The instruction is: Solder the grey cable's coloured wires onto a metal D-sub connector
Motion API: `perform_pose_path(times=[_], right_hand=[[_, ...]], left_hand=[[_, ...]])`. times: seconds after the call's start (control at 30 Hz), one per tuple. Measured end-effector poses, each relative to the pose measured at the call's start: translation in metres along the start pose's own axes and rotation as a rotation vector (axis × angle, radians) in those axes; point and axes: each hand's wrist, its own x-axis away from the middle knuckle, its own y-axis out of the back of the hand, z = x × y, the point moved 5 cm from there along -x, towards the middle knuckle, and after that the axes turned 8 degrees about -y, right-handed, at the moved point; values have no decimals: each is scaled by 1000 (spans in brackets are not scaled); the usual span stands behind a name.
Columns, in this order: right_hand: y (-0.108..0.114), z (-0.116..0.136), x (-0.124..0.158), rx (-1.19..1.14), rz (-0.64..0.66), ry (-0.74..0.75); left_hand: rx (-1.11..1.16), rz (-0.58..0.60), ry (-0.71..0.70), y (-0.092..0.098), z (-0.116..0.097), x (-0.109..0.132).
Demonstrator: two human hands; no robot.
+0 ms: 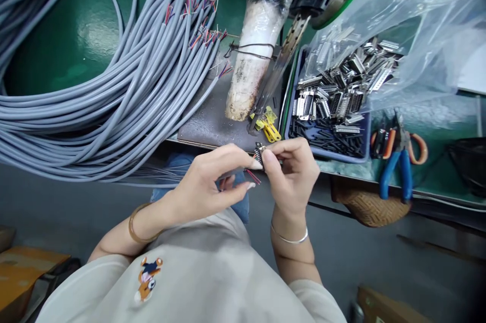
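Note:
My right hand [291, 173] pinches a small metal D-sub connector [258, 151] between thumb and fingertips, just off the bench's front edge. Fingers of my left hand [210, 178] close around the end of a grey cable, mostly hidden by the hand. Thin colored wires [252, 176] fan out from that cable between my left thumb and index finger. An orange wire reaches up against the connector's pins; whether it is joined there I cannot tell. Behind the connector, a yellow plastic tool [271, 130] lies on the dark mat [212, 123].
Many grey cables [114, 105] with stripped ends cover the left of the bench. On the right, a blue tray [330, 153] holds loose connectors [341, 90] and black sleeves [330, 135]. Blue-handled pliers [397, 166] and orange-handled cutters [417, 148] lie beside it. A plastic-wrapped white tube [252, 54] stands behind.

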Motion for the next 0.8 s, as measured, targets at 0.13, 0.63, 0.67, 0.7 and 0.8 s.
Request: perform_pose_path(times=[0.13, 0.63, 0.67, 0.7, 0.8], right_hand=[[-4, 2, -5, -114, 126, -130], [3, 33, 22, 336, -39, 254], [-1, 34, 23, 387, 10, 273], [-4, 34, 23, 424, 49, 288], [-10, 29, 22, 496, 88, 306]], left_hand=[[-266, -40, -293, 1, -10, 5], [217, -143, 267, 13, 40, 4], [213, -148, 261, 11, 40, 4], [206, -159, 252, 10, 40, 5], [173, -207, 226, 9, 39, 6]])
